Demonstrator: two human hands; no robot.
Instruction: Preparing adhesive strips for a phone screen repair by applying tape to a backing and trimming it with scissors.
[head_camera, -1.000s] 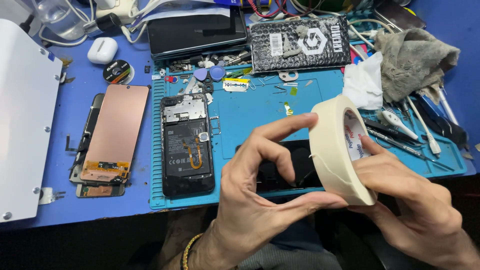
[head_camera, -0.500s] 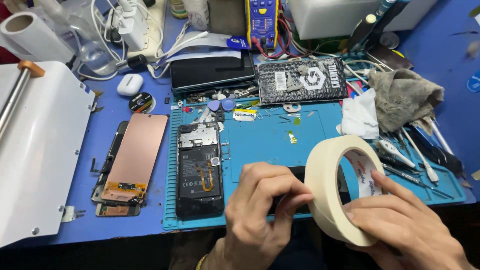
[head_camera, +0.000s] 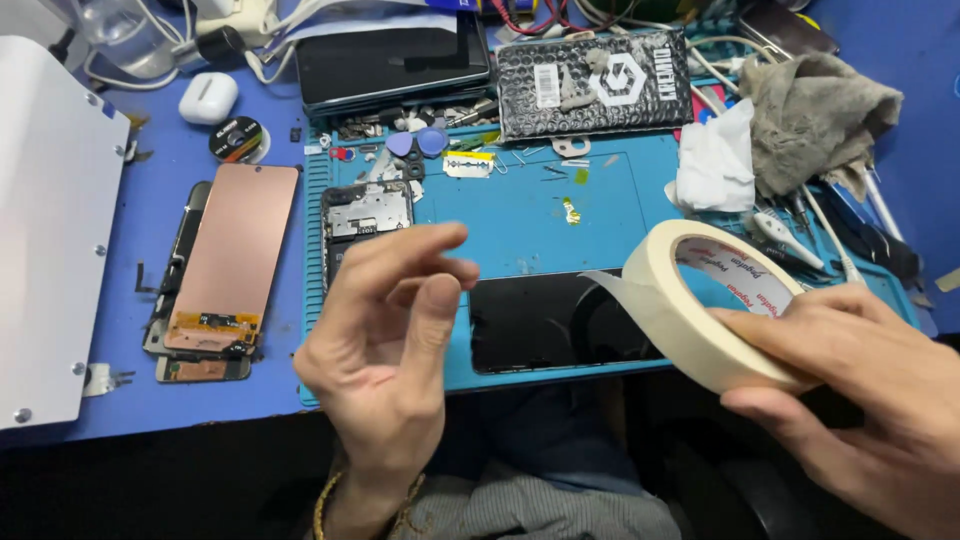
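Tape roll (head_camera: 700, 300) right of the opened phone (head_camera: 362, 225), both over the mat (head_camera: 520, 215) (cloth (head_camera: 815, 115) behind)

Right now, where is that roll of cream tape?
In the head view the roll of cream tape sits at the right, held in the right hand above the near edge of the blue work mat, beside the black glass panel.
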